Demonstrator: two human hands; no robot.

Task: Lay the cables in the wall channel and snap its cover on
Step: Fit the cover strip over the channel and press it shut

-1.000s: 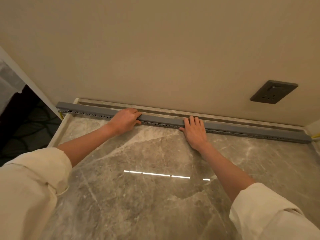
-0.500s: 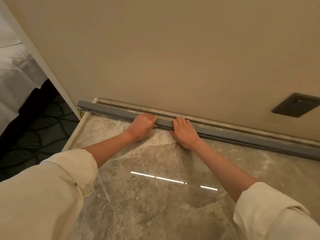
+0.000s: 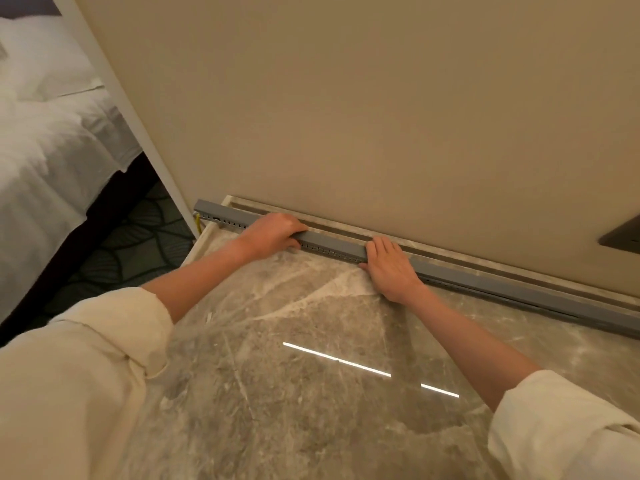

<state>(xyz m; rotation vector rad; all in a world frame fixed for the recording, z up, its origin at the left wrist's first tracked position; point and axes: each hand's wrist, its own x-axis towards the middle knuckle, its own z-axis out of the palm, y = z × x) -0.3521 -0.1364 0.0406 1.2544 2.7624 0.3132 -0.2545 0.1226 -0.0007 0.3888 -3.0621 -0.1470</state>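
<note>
— What's the channel like, and where is it?

— A long grey plastic channel [image 3: 332, 244], square in section, slotted along its front — it runs from left of centre to the right edge of the frame, along the foot of the beige wall [image 3: 346, 98] on a glossy marble surface [image 3: 311, 393].

— And the hands?

— The left hand [image 3: 273, 235] curls its fingers over the top of it; the right hand [image 3: 389, 268] lies flat, fingers on the grey cover [image 3: 485, 284].

— Anything around?

— A yellow cable [image 3: 198, 223] shows at the left end. White bedding [image 3: 45, 133] upper left, a dark socket plate [image 3: 621, 235] at right. Cream sleeves [image 3: 86, 375] fill the lower corners.
</note>
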